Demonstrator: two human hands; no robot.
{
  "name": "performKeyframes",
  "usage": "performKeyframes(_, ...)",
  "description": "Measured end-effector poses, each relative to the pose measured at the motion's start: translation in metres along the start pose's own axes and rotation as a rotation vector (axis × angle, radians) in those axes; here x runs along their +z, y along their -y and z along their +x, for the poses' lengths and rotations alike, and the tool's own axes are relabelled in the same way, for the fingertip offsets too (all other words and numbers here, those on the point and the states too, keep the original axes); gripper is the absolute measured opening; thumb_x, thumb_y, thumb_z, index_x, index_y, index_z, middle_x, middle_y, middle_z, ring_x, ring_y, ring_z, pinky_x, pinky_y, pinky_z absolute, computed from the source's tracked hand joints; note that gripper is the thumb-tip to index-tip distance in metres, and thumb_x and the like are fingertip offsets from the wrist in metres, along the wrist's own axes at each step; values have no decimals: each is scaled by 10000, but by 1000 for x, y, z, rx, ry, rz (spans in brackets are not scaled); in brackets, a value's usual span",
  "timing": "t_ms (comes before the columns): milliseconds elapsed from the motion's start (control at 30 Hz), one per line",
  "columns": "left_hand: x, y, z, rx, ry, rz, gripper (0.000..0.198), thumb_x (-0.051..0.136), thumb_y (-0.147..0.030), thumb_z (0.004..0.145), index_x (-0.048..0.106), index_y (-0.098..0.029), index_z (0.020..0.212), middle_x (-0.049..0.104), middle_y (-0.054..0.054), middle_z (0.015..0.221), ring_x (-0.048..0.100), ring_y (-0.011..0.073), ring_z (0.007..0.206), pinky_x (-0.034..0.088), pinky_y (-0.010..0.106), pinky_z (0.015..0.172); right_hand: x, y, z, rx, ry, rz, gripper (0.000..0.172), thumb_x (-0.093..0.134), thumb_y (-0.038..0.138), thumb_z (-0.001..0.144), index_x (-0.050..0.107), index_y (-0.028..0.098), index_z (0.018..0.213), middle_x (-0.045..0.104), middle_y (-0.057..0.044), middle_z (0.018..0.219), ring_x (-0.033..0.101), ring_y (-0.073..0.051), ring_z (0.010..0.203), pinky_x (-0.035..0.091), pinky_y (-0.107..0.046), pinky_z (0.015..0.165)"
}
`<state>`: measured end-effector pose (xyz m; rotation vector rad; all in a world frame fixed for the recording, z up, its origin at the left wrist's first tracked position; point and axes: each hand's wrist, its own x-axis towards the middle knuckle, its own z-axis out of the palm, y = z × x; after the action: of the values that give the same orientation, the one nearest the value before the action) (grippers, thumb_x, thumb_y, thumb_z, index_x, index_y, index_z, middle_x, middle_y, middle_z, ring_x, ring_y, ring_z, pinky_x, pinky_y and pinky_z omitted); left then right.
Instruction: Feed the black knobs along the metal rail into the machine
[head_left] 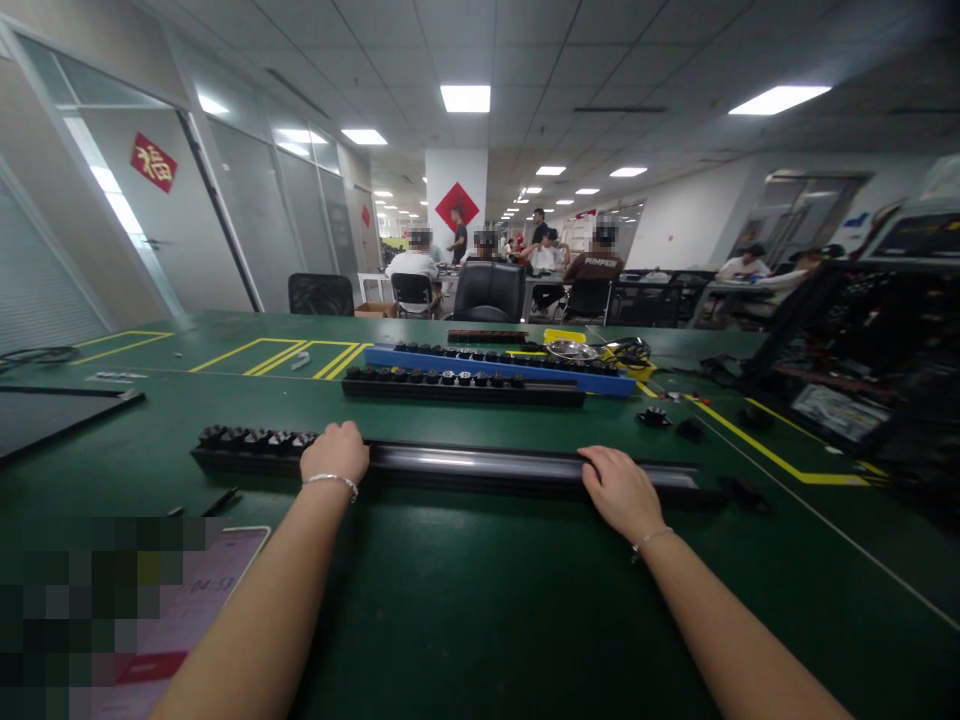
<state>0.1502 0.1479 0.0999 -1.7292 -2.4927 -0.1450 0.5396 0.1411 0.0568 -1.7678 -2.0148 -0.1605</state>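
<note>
A long black channel lies crosswise on the green table, with a shiny strip along its middle. Small black parts stand in a row at its left end. My left hand is closed over the channel just right of that row, its fingers curled down the far side. Toward the other end, my right hand grips the same channel, thumb at the near side and fingertips hidden behind the far edge. Farther back is a second black channel holding similar parts, in front of a blue channel.
A metal dish and a yellow tray sit behind the blue channel. Loose black pieces lie at right, near an open dark cabinet. A phone rests at lower left. Several people sit at tables beyond.
</note>
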Motion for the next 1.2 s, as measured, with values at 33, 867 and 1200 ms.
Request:
performKeyframes(33,0,0,0,-3,2,0,367,421,-362,793,571,-125,1029,606,181,1042,608,299,948,477,383,736,0,0,0,3,-1,0,373,333,286,849,602,203,1094,604,-59,1158,498,-218,1108,393,-394,923)
performKeyframes(867,8,-17,0,79,-1,-115,399,500,-384,757,582,-116,1040,601,168,1088,599,277,988,463,345,802,1,1,1,6,-9,-13,374,342,275,847,611,190,1094,609,-60,1152,498,-205,1100,393,-369,911)
performKeyframes(1200,10,-23,0,111,-9,-158,359,509,-382,741,605,-134,982,621,153,1046,611,262,955,456,336,798,-1,3,0,22,12,-10,384,338,280,848,607,188,1105,604,-64,1162,493,-207,1110,390,-376,916)
